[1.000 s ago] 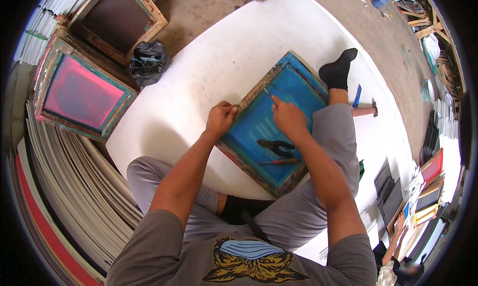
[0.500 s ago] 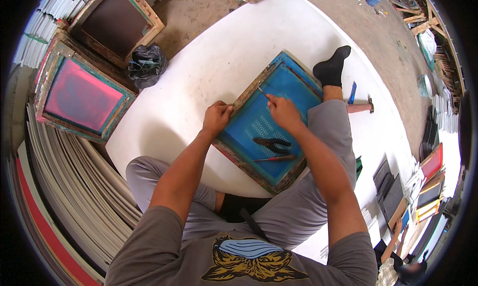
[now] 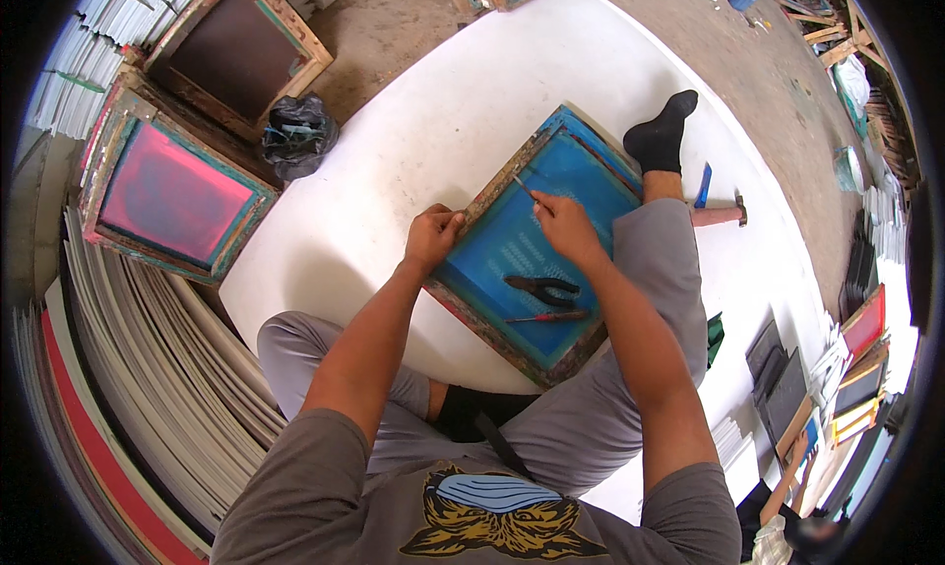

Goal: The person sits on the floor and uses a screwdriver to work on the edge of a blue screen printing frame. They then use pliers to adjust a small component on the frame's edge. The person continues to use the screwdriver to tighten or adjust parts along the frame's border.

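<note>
A wooden screen-printing frame with blue mesh lies slanted across my lap and the white surface. My left hand is closed on the frame's left rail, thumb on top. In my right hand, closed over the mesh, is a screwdriver with a thin shaft; its tip points at the upper part of that same rail. Most of its handle is hidden in my fingers. Dark-handled pliers rest on the mesh, and just below them lies a thin tool with a red handle.
Beside my right leg lie a hammer and a blue-handled tool. A black plastic bag stands by a pink-stained screen frame at left. Stacked sheets line the left side. Another person's arm shows at lower right.
The whole view has shifted slightly to the right. Both hands keep almost the same hold and place on the frame, and the tools on the mesh have not moved.
</note>
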The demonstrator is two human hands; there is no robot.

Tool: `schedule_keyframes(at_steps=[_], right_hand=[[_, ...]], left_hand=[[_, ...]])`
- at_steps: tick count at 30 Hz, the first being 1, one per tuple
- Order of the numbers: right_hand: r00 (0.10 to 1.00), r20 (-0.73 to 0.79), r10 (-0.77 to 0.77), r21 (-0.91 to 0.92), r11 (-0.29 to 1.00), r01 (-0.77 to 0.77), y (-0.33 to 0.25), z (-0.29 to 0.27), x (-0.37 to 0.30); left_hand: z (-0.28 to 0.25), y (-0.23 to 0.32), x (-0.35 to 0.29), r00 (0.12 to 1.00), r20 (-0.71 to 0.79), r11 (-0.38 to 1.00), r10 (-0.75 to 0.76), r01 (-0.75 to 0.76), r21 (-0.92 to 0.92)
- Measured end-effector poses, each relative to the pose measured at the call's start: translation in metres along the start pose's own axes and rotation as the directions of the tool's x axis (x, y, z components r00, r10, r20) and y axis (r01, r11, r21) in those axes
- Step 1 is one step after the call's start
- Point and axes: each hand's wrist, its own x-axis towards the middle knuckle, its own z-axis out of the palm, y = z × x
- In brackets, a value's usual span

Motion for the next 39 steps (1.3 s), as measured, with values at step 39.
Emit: schedule_keyframes(at_steps=[39], right_hand=[[0.992,-0.115,-0.056,-0.179,0.983,0.035,-0.005,0.024,-0.005]], left_hand=[[-0.002,0.007,-0.002,0.998,0.017,0.998,0.060,-0.059,-0.026]])
